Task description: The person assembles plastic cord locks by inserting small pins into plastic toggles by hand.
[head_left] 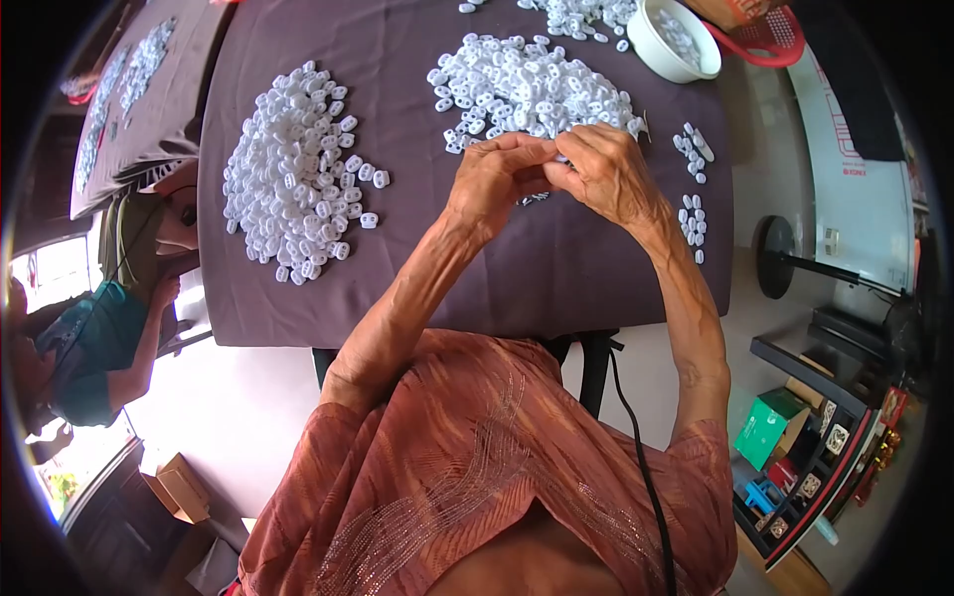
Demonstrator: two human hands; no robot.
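Forearms come up from the lower edge over a rust-orange patterned blouse and meet above the dark purple cloth-covered tabletop (397, 288). Left hand (492, 184) and right hand (606, 174) are raised just off the cloth, fingertips pressed together at the middle, pinched on a small white plastic piece (558, 157) that is almost wholly hidden between them; both sets of fingers are closed on it, thumbs tucked under, wrists bent slightly inward, elbows low. Judging from the loose ones nearby, each small white two-hole plastic part looks light, rigid and smooth: easy to lift, likely slippery, best taken by its edges in a fingertip pinch, not the palm. It should not crush, but would drop easily. Just beyond the hands lies a large heap of the same white parts (527, 89), nearly touching the right knuckles. A second heap of white parts (293, 184) sits well apart on the left side of the cloth. A short row of white parts (694, 223) lies beside the right wrist, another small cluster (693, 147) above it. A round white bowl (674, 40) holding more pieces stands at the far right corner, against a red plastic basket (770, 35). Another person in a teal shirt (94, 348) sits at left.
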